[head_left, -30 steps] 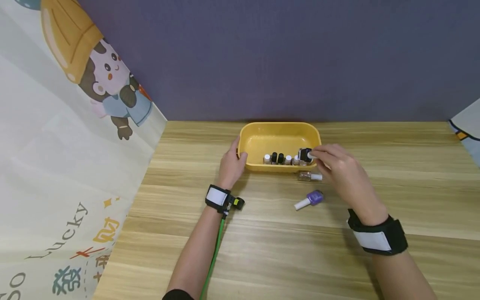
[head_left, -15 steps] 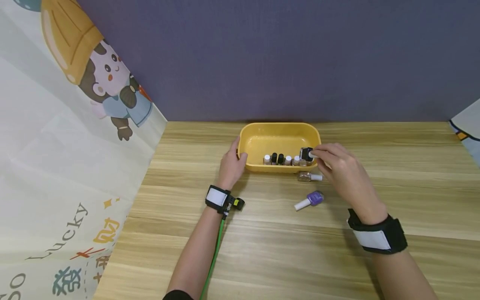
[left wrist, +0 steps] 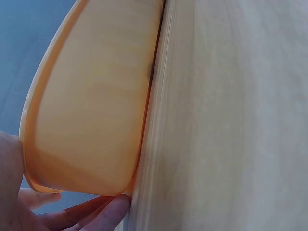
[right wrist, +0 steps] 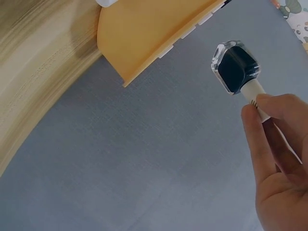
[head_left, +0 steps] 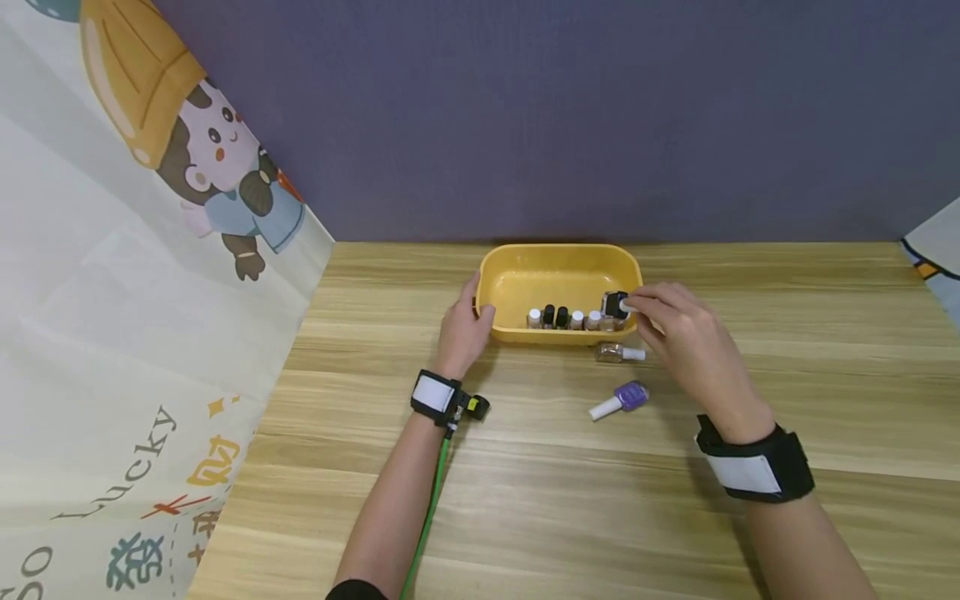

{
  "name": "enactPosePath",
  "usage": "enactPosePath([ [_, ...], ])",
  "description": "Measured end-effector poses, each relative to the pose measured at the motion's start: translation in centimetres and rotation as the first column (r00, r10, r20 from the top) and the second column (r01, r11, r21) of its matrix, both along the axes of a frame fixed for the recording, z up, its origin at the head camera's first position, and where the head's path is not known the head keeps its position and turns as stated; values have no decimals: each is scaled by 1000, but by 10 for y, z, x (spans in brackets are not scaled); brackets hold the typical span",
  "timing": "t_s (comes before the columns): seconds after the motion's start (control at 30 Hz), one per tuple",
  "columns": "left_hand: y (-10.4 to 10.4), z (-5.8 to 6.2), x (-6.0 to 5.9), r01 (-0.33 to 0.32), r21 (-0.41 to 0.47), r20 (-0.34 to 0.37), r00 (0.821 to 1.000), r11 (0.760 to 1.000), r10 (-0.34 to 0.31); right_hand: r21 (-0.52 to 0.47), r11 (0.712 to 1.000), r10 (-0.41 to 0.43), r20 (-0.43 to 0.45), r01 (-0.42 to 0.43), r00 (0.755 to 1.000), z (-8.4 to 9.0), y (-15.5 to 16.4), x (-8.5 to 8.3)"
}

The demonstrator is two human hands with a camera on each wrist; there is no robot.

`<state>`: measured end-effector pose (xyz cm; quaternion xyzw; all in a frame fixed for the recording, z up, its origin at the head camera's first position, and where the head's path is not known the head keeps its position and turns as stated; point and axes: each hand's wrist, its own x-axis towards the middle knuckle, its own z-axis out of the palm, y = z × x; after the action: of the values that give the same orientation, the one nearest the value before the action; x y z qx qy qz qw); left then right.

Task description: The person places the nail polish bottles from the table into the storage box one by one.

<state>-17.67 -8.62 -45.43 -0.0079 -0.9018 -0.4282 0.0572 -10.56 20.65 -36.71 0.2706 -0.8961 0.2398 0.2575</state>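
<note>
Left hand (head_left: 462, 337) grips one yellow tray (head_left: 525, 288); right hand (head_left: 688, 343) pinches one dark nail-polish bottle (right wrist: 236, 68). Inside tray: at least five capped bottles (head_left: 577, 321); in front: one purple bottle (head_left: 631, 396), one brownish bottle (head_left: 609, 353).

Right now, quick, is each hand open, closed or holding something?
Left hand: holding the yellow basket by its left end.
Right hand: pinching the dark nail polish bottle by its white cap.

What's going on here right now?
A person's right hand pinches a dark bottle by its white cap, over the right end of the tray. The left hand grips its left end. Inside, bottles stand in a row along the near side; a purple bottle and a brown bottle lie on the table.
</note>
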Motion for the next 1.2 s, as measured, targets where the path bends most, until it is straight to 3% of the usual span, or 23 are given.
enactPosePath([
  [1.2, 0, -2, -4, 9, 14, 27, 1000, 1000, -9, 4, 1000, -28, 45, 28, 999, -10, 4, -19],
])
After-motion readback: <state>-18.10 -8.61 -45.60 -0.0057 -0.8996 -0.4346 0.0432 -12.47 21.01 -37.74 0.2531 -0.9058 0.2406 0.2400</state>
